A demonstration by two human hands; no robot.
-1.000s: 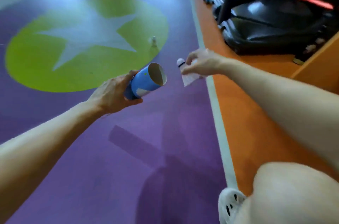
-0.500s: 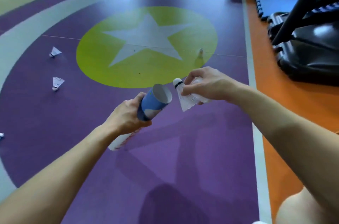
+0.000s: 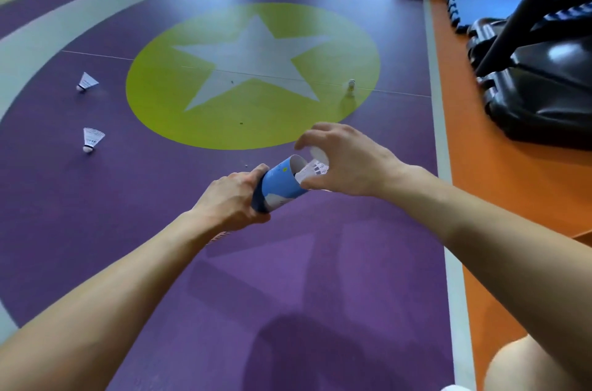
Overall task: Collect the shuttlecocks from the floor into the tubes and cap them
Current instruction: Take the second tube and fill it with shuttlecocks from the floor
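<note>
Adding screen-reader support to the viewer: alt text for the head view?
First-person view: the left hand grips a blue tube while the right hand holds a white shuttlecock partly inside its open end. Three more shuttlecocks sit on the purple floor, two at the left and one on a green circle with a white star.

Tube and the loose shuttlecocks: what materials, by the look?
Tube: likely cardboard, glossy blue printed wrap; pale matte inside wall at the mouth. Nearest loose shuttlecock: white ribbed skirt, looks like moulded plastic, though feather is possible; rounded white base, material unclear.
</note>
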